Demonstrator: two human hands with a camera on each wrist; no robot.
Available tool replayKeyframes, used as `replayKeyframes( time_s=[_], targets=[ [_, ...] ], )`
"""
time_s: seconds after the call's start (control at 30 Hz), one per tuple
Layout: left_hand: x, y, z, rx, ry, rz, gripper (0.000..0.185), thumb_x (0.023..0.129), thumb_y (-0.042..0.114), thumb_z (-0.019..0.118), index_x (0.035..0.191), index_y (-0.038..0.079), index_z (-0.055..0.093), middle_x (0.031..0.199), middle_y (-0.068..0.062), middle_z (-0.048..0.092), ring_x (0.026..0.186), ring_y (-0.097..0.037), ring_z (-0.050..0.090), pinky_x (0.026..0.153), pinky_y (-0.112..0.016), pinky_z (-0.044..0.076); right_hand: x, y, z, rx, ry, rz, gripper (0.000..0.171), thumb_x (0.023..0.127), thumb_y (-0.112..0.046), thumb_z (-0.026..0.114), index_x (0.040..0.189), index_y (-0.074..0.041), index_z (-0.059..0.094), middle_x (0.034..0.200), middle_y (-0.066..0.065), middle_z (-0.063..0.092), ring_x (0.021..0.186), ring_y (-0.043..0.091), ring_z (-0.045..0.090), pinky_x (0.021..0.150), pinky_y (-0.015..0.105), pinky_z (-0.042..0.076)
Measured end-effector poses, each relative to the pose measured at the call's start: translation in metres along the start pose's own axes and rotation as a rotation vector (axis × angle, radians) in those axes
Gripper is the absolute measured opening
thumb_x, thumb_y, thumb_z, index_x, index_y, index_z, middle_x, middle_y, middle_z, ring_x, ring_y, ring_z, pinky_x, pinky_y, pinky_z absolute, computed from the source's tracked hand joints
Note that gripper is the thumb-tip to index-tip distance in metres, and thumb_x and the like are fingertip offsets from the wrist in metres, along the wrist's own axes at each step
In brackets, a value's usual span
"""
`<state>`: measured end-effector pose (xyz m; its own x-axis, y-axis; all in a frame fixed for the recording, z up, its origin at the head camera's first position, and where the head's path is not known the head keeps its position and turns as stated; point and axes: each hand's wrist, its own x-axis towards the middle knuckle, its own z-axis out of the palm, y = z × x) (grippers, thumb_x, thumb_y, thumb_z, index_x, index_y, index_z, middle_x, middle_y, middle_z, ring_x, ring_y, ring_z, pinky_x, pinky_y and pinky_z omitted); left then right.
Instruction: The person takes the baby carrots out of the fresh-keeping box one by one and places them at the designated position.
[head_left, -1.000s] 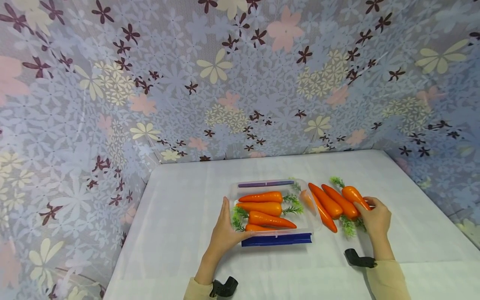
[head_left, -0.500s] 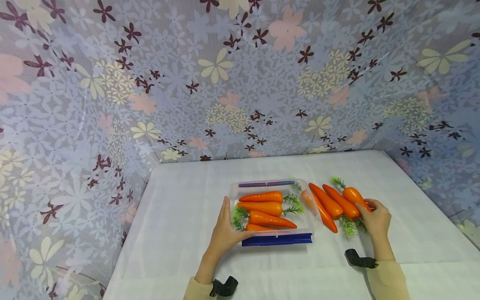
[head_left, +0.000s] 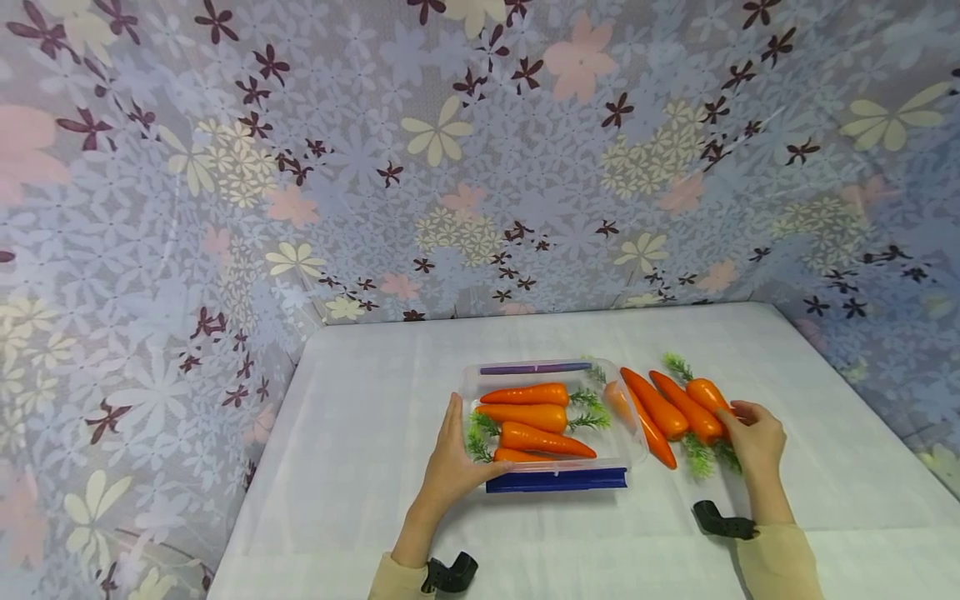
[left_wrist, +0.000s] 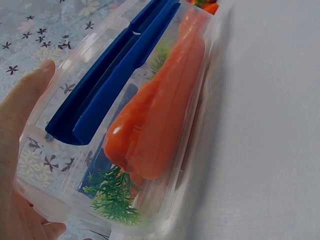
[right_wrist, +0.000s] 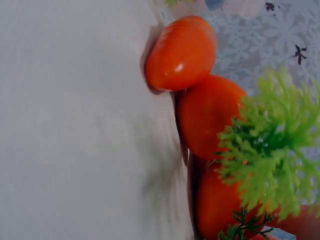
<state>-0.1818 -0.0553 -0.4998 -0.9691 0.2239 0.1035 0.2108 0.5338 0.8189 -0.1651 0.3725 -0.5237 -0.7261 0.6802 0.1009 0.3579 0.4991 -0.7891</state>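
Four carrots [head_left: 536,417] lie in the box [head_left: 628,417]; right of it, apparently four more [head_left: 678,407] on the table [head_left: 375,417].

right hand [head_left: 756,440] hiding outer carrot [head_left: 708,394] tip (grip unclear), box [left_wrist: 75,195] corner cropped

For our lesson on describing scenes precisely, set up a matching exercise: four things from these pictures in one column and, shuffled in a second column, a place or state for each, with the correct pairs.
Column 1
1. left hand
2. right hand
3. box
4. loose carrots

Column 2
A. lie on the white table, right of the box
B. clear, with blue clips, holds four carrots
C. rests against the box's left end
D. touches the rightmost loose carrot

Pairs: 1-C, 2-D, 3-B, 4-A
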Motion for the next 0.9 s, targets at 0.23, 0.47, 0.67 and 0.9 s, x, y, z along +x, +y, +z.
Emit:
replayKeyframes(
  time_s=[0.23, 0.47, 0.67, 0.9],
  targets=[
    [0.000, 0.000, 0.001, -0.001, -0.001, 0.001, 0.119, 0.060, 0.050, 0.078, 0.146, 0.014, 0.004, 0.153, -0.002, 0.003, 0.140, -0.027, 0.012, 0.109, -0.052, 0.022, -0.001, -0.010, -0.004, 0.014, 0.045, -0.036, 0.035, 0.084, -0.024, 0.058, 0.110, 0.000, 0.061, 0.096, 0.017, 0.065, 0.060, -0.021, 0.031, 0.060, 0.010, 0.035],
    [0.000, 0.000, 0.001, 0.002, 0.003, 0.003, 0.120, 0.059, 0.051, 0.077, 0.146, 0.013, 0.004, 0.153, -0.002, 0.004, 0.140, -0.026, 0.012, 0.109, -0.052, 0.022, -0.008, -0.031, -0.010, 0.014, 0.013, -0.117, 0.036, 0.086, -0.024, 0.057, 0.111, 0.001, 0.060, 0.101, 0.020, 0.064, 0.066, -0.020, 0.031, 0.060, 0.010, 0.035],
    [0.000, 0.000, 0.000, 0.005, 0.003, 0.002, 0.120, 0.058, 0.051, 0.077, 0.146, 0.013, 0.004, 0.153, -0.002, 0.004, 0.140, -0.026, 0.013, 0.109, -0.052, 0.022, -0.021, -0.051, -0.013, 0.027, -0.048, -0.177, 0.038, 0.087, -0.025, 0.056, 0.114, 0.001, 0.058, 0.107, 0.024, 0.061, 0.069, -0.021, 0.033, 0.059, 0.008, 0.036],
    [0.000, 0.000, 0.000, 0.004, 0.000, 0.001, 0.120, 0.059, 0.051, 0.077, 0.146, 0.013, 0.004, 0.153, -0.002, 0.003, 0.140, -0.026, 0.012, 0.109, -0.051, 0.022, -0.032, -0.073, -0.007, 0.101, -0.063, -0.286, 0.035, 0.087, -0.029, 0.056, 0.110, -0.002, 0.059, 0.101, 0.017, 0.063, 0.073, -0.022, 0.038, 0.075, 0.023, 0.041]
  ],
)
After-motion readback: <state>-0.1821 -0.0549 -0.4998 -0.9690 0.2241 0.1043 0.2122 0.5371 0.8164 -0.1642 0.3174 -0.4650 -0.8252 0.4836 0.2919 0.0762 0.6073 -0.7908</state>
